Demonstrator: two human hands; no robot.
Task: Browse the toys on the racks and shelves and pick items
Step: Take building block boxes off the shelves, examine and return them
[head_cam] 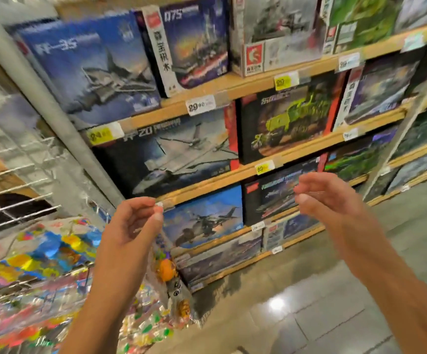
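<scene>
Biggest risk here imo is the clear toy packet (pixel 167 272) slipping. The left hand (pixel 130 226) only pinches its top edge between thumb and fingertips, and the whole thing dangles below that, orange bits and all. It's thin, slick-looking plastic, so a loose pinch or a bump and it drops onto the tiled floor (pixel 296 315).

Using that packet as the anchor, left to right: far left of it there's a white wire rack (pixel 15 175), and below that, lower left of the packet, a heap of shiny colourful packets (pixel 41 264) that sits right against the left forearm. Swinging the packet back that way could snag or knock those loose. Up and left of the packet stands a grey upright post (pixel 41 85).

Directly behind and above the packet are the wooden shelves (pixel 232 88) packed with building-set boxes, a jet box (pixel 89 70) highest up, a helicopter box (pixel 204 213) just right of the pinch. They stand edge to edge, so pulling one out one-handed looks awkward.

Right of the packet, the right hand (pixel 329 195) hovers with fingers loosely spread and slightly curled, holding nothing, apart from the boxes. The frame is blurry, so price tags (pixel 199 106) are barely readable.
</scene>
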